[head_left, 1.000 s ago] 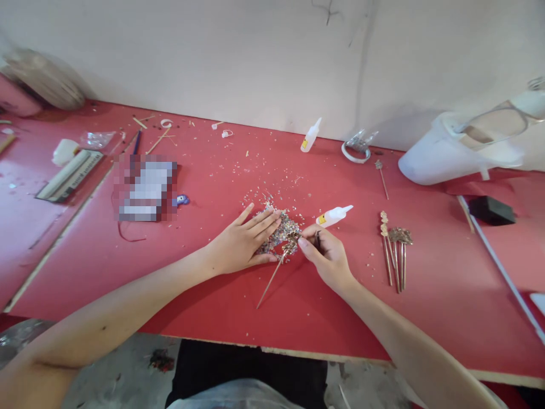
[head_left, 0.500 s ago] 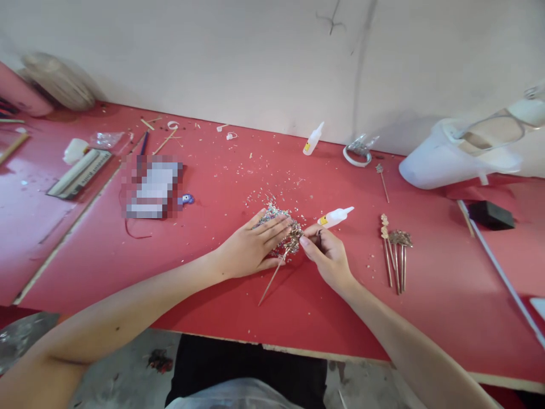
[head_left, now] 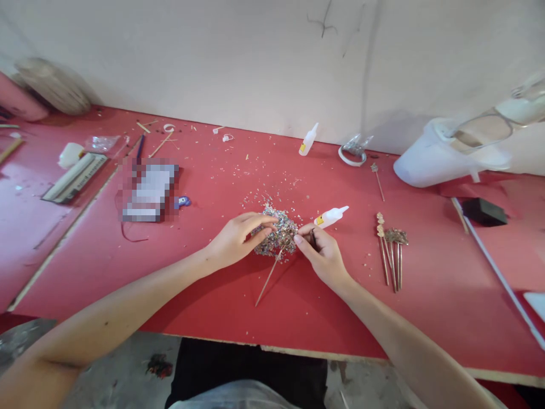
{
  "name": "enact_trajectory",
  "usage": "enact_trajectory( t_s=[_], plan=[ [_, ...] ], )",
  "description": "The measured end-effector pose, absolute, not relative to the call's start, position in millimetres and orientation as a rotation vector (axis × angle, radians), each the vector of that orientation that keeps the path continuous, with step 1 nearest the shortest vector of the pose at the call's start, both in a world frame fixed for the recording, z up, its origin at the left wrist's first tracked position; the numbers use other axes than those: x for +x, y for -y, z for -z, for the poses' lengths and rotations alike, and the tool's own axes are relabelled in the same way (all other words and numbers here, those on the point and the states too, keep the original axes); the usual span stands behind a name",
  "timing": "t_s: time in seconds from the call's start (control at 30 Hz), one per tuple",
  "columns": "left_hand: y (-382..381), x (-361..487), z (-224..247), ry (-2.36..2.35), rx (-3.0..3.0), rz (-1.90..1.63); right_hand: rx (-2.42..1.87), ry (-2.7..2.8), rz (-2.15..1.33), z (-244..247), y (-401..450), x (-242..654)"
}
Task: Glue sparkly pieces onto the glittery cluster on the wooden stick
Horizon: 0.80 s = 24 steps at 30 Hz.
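A heap of small glittering chips (head_left: 266,244) lies on the red table. A thin gold-coloured hair stick (head_left: 267,282) rests with its ornate head among the chips and its shaft slanting towards the table's front edge. My right hand (head_left: 323,253) pinches the right side of that head between thumb and index finger. At the heap's left side, my left hand (head_left: 238,236) is above the chips, thumb and fingers apart, with nothing visible in it. Just beyond my right hand lies a white glue bottle (head_left: 331,217) with a yellow label.
Several gold hair sticks (head_left: 392,255) lie at the right, one more (head_left: 377,182) further back. A second glue bottle (head_left: 308,140) stands near the wall beside a tape ring (head_left: 352,158). A white bucket (head_left: 421,159) leans at the back right. A blurred rectangular object (head_left: 150,192) lies left.
My left hand has lifted off the chips and drawn slightly left, its flat fingers now bent, uncovering the heap. My right hand keeps its pinch on the hair stick's head. The view has shifted slightly.
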<state>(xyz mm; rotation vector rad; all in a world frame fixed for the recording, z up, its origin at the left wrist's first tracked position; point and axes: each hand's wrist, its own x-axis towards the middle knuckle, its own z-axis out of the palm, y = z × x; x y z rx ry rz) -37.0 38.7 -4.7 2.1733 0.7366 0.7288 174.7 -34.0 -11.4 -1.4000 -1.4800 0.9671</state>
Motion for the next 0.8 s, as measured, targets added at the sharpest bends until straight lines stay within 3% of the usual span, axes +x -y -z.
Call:
enact_trajectory(
  t_s=[0.37, 0.8],
  plan=[
    [-20, -29, 8, -0.771, 1.585, -0.625, -1.426, 1.597, -0.98, 11, 35, 164],
    [-50, -43, 6, -0.959, 1.511, -0.759, -1.46, 1.558, -0.794, 12, 36, 184]
  ],
)
